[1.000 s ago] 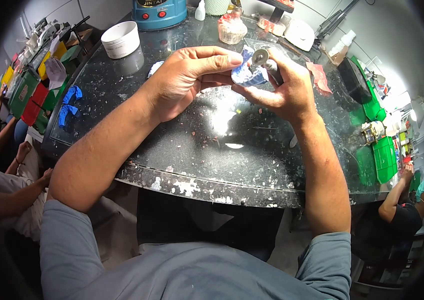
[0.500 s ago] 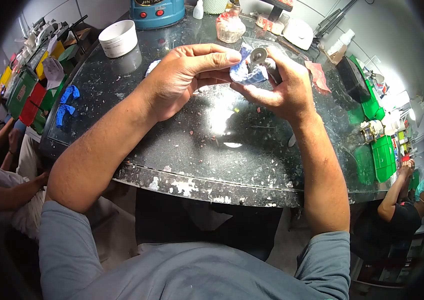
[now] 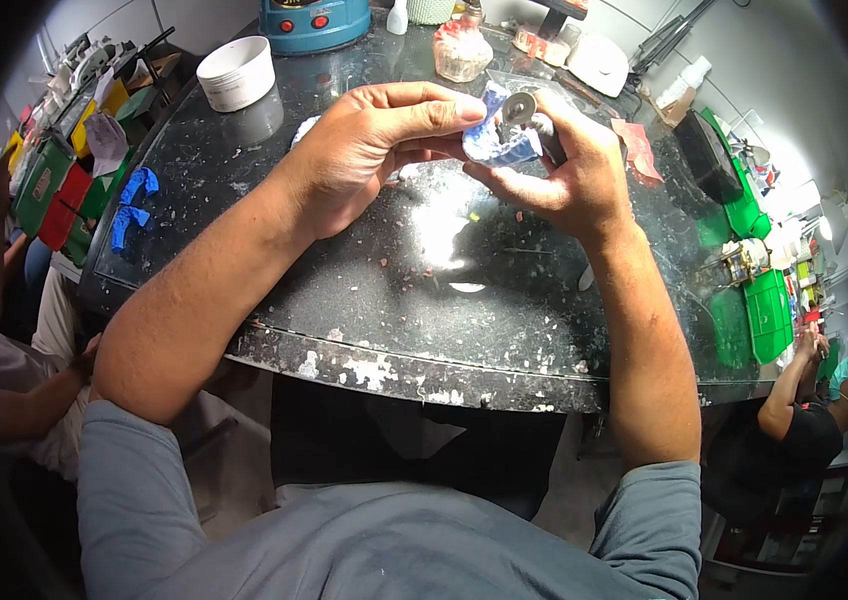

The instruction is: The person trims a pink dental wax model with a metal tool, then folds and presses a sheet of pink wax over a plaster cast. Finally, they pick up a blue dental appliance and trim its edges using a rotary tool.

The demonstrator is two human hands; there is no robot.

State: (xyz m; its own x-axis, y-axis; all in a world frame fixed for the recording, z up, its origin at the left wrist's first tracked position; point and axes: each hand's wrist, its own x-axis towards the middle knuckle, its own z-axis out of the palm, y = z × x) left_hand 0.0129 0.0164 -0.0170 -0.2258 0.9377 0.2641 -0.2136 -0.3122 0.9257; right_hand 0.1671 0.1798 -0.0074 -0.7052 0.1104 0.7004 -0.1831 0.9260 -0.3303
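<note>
A blue, curved, arch-shaped piece (image 3: 504, 150) is held above the dark table, pinched at its left side by my left hand (image 3: 384, 145). My right hand (image 3: 579, 165) wraps round a grey rotary tool (image 3: 519, 109) whose round metal disc is close to the inside of the arch. The thumb of that hand lies along the lower edge of the blue piece. Whether the disc touches the piece cannot be made out.
Round the speckled black table (image 3: 384, 290) stand a white tub (image 3: 236, 75), a blue machine (image 3: 314, 25), a glass jar (image 3: 461, 52) and green trays (image 3: 768, 315). Blue pieces (image 3: 132, 208) lie at left. Co-workers sit at left and at right (image 3: 804, 410).
The blue piece and the tool have shifted very slightly, with both hands keeping their hold. At the left, a co-worker's arms have moved.
</note>
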